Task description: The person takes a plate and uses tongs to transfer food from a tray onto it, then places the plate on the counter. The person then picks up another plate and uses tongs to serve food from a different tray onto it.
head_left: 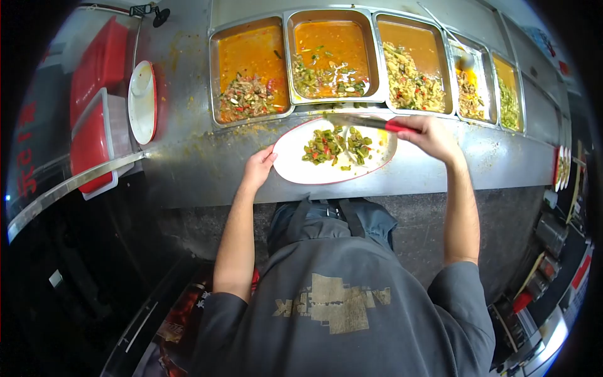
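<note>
My left hand (259, 167) grips the left rim of a white oval plate (292, 164) with a red edge, at the front of the steel counter. Chopped green vegetables with red bits (323, 146) lie on the plate, partly split by a pale curved strip. In my right hand (430, 138) is a pair of metal tongs (361, 121) with a red grip, fingers closed around it. The tongs reach left over the plate's far side; their tips are hard to make out. Just beyond is a steel pan of orange broth with green vegetables (333, 53).
More food pans stand alongside, one with meat in orange broth (251, 69) and one with a yellowish dish (408, 75). A long-handled ladle (465, 61) rests in a pan farther right. At left are a white dish (142, 103) and red-and-white bins (100, 138).
</note>
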`<state>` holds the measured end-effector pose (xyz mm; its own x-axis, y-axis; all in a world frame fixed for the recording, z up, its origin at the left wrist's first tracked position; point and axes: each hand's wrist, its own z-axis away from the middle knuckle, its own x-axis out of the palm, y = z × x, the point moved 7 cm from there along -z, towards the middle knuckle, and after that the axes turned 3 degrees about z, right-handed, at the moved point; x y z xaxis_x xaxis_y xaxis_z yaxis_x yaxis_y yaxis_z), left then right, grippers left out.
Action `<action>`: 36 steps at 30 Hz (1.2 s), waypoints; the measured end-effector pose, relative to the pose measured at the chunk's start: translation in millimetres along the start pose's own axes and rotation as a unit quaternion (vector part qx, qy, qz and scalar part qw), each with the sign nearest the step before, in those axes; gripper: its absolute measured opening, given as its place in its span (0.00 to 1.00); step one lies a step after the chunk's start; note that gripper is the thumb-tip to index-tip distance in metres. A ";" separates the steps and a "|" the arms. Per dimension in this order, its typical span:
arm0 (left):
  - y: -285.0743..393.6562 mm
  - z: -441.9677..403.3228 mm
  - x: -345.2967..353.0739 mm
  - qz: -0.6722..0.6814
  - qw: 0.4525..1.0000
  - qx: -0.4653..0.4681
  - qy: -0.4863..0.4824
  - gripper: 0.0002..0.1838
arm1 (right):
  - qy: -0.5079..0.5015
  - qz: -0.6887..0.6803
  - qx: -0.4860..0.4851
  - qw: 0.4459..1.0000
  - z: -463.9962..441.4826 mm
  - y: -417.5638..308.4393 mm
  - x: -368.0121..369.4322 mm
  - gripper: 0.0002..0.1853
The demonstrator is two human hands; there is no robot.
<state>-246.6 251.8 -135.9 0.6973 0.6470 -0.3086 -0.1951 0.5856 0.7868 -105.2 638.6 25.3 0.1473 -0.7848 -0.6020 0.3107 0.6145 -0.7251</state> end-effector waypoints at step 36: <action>-20.3 -7.8 -1.4 -0.003 0.999 0.034 0.015 0.19 | 0.130 0.260 -0.033 0.956 -135.9 39.5 46.5 0.18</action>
<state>-249.0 242.9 -155.6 0.6769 0.6585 -0.3289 -0.1422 0.5554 0.8193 -213.7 637.3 -76.8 0.0250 -0.3312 -0.9432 0.1986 0.9264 -0.3200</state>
